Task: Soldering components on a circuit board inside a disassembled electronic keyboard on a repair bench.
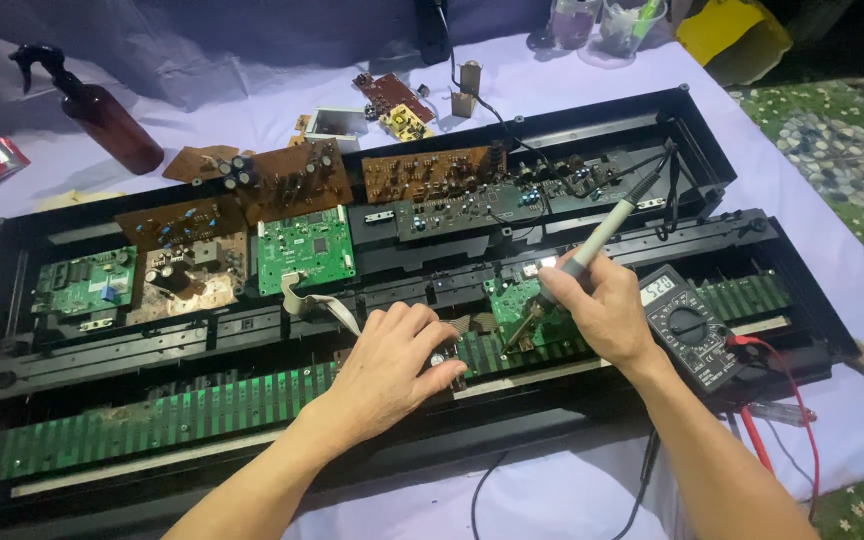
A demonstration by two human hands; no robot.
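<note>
My right hand (607, 305) grips a soldering iron (602, 235) with a grey handle, its tip pointing down at a small green circuit board (512, 300) in the middle of an opened black keyboard chassis (12, 260). My left hand (397, 360) rests fingers-down on the long green contact strip (152, 420), just left of that board, pinching something small that I cannot make out. The iron's cord runs up and back across the chassis.
A black multimeter (687, 325) with red leads (782, 385) lies right of my right hand. Several green and brown circuit boards (302, 245) sit in the chassis' rear half. A brown spray bottle (102, 115), loose boards (392, 100) and clear cups (602, 25) stand on the lilac cloth behind.
</note>
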